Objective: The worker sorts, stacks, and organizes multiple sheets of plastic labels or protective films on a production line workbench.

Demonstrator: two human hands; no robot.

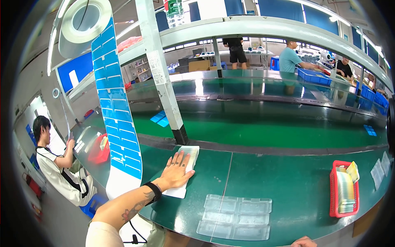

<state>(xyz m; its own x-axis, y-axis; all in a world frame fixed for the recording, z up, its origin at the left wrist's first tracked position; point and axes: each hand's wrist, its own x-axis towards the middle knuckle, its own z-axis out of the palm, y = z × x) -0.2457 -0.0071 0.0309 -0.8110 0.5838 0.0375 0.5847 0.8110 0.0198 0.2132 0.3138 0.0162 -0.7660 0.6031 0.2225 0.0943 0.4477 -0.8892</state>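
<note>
My left hand [177, 175] lies flat, fingers stretched out, on a stack of thin pale cards or sheets [191, 153] on the green bench. A white sheet [177, 192] sticks out below the palm. The hand hides much of the stack. At the lower edge, my right hand [303, 242] shows only in part beside the bench's front edge; its fingers are mostly cut off. Between the two hands, several clear rectangular plastic pieces [220, 217] lie side by side in rows on the bench.
Left of my arm hangs a strip of blue labels [117, 111] from a large roll [68, 24]. A red basket [332, 193] of upright pale pieces stands at right. Behind the stack rises a metal post [158, 74], before a green conveyor belt [230, 131]. A seated person [61, 168] is at left.
</note>
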